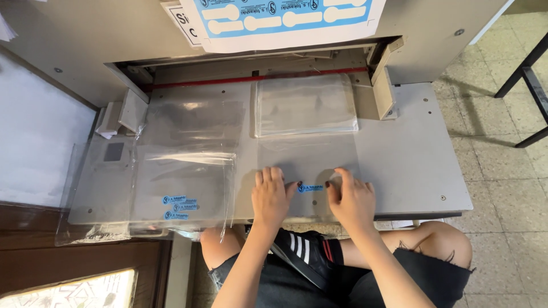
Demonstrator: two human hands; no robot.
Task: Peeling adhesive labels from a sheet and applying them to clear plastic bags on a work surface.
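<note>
Pale speckled tiled floor [502, 188], seen at the right and crossed by soft shadows. Black metal furniture legs [528, 80] are set at the right edge. White wall panel [34, 148] is placed at the left, above dark brown wooden boarding [85, 262]. Daylight is cast evenly.

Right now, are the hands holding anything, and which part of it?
Nothing is gripped. The left hand and right hand press flat on the near end of a clear plastic bag lying on the grey machine table.
</note>
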